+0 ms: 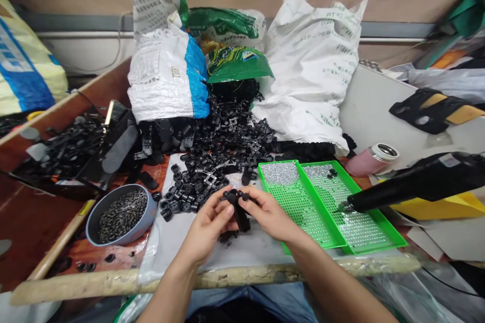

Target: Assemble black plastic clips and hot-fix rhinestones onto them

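Both my hands meet over a white sheet (178,242) at the table's front. My left hand (209,226) and my right hand (268,214) are closed together on a black plastic part (238,209) with small round knobs along its top. Just behind them lies a big heap of small black plastic parts (223,146). A few loose black pieces (227,237) lie under my hands.
A grey bowl of small dark screws (122,214) sits left. Two green perforated trays (326,202) with tiny metal pieces lie right, a black electric screwdriver (413,184) resting over them. A pink flask (369,159), woven sacks (310,70) and a wooden front rail (113,282) surround the area.
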Available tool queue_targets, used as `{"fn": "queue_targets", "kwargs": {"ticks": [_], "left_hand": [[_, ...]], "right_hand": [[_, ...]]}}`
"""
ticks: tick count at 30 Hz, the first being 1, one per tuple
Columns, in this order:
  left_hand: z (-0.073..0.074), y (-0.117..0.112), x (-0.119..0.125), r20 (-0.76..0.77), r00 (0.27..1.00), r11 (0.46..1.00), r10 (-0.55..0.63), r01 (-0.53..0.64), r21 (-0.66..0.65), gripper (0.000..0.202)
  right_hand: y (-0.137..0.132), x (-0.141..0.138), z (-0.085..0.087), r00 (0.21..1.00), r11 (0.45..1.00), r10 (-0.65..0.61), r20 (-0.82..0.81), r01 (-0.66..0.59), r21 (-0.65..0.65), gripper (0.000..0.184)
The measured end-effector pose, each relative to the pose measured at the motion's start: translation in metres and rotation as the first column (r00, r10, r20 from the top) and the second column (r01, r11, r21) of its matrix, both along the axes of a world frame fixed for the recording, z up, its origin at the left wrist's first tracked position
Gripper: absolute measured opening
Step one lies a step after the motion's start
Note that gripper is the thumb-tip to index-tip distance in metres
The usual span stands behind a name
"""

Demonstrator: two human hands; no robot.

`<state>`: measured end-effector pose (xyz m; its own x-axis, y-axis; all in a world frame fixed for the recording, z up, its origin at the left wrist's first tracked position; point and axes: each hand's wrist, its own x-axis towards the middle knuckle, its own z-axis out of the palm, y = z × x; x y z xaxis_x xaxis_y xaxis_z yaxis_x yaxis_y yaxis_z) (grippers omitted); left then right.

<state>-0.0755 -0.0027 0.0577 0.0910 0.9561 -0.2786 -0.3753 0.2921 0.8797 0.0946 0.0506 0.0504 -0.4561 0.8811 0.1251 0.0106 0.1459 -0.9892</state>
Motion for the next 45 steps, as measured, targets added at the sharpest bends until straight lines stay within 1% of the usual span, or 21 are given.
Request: {"fn": "queue_targets", "kwargs": {"ticks": [2, 4, 5, 7, 8, 10, 11, 14, 21, 24, 27, 29, 33, 38, 45], "left_hand": [[0.0, -0.001, 0.001, 0.09, 0.995, 0.999, -0.035, 0.039, -0.035, 0.063], [0.001, -0.003, 0.003, 0.115, 0.993, 0.998, -0.033, 0.038, -0.04, 0.06], [0.001, -0.004, 0.004, 0.117, 0.993, 0.999, -0.023, 0.028, -0.043, 0.058], [0.003, -0.005, 0.005, 0.125, 0.992, 0.998, -0.004, 0.011, -0.058, 0.055], [0.004, -0.005, 0.005, 0.133, 0.991, 0.998, -0.003, 0.012, -0.069, 0.052], [0.006, -0.005, 0.005, 0.145, 0.989, 0.996, -0.015, 0.028, -0.084, 0.048], [0.007, -0.005, 0.005, 0.146, 0.989, 0.996, -0.022, 0.034, -0.085, 0.046], [0.009, -0.005, 0.006, 0.147, 0.989, 0.995, -0.027, 0.041, -0.088, 0.046], [0.01, -0.006, 0.007, 0.16, 0.986, 0.993, -0.042, 0.059, -0.102, 0.047], [0.01, -0.006, 0.006, 0.144, 0.988, 0.992, -0.047, 0.063, -0.112, 0.046], [0.008, -0.006, 0.005, 0.095, 0.995, 0.993, -0.043, 0.053, -0.103, 0.048], [0.005, -0.005, 0.006, 0.03, 1.0, 0.998, -0.007, 0.009, -0.066, 0.05], [0.001, -0.002, 0.008, -0.083, 0.992, 0.995, 0.092, -0.094, -0.017, 0.058], [-0.003, -0.001, 0.009, -0.109, 0.99, 0.995, 0.094, -0.096, -0.013, 0.064], [-0.005, 0.0, 0.008, -0.113, 0.989, 0.995, 0.097, -0.098, -0.008, 0.065]], "right_hand": [[-0.005, 0.006, 0.006, 0.999, 0.995, 0.007, 0.039, -0.011, 0.097, 0.023], [-0.007, 0.011, 0.01, 0.997, 0.99, -0.026, 0.076, 0.015, 0.144, 0.02], [-0.007, 0.013, 0.01, 0.995, 0.99, -0.054, 0.088, 0.042, 0.138, 0.019], [-0.005, 0.017, 0.01, 0.99, 0.991, -0.112, 0.081, 0.106, 0.079, 0.015], [-0.004, 0.018, 0.009, 0.989, 0.99, -0.136, 0.063, 0.134, 0.037, 0.016], [-0.002, 0.02, 0.009, 0.987, 0.987, -0.159, 0.017, 0.159, -0.032, 0.024], [-0.001, 0.021, 0.009, 0.987, 0.986, -0.158, -0.003, 0.158, -0.05, 0.026], [0.0, 0.021, 0.01, 0.989, 0.988, -0.143, -0.03, 0.141, -0.063, 0.024], [0.003, 0.02, 0.005, 0.993, 0.992, -0.113, -0.026, 0.111, -0.067, 0.022], [0.002, 0.019, 0.002, 0.992, 0.991, -0.12, -0.027, 0.118, -0.068, 0.022], [0.0, 0.019, 0.004, 0.986, 0.984, -0.164, -0.007, 0.163, -0.067, 0.024], [-0.003, 0.019, 0.008, 0.984, 0.98, -0.174, 0.021, 0.176, -0.092, 0.025], [-0.008, 0.019, 0.014, 0.989, 0.973, -0.124, 0.086, 0.138, -0.186, 0.029], [-0.01, 0.018, 0.012, 0.981, 0.961, -0.152, 0.12, 0.175, -0.214, 0.027], [-0.011, 0.014, 0.006, 0.984, 0.958, -0.165, 0.069, 0.177, -0.226, 0.028]]}}
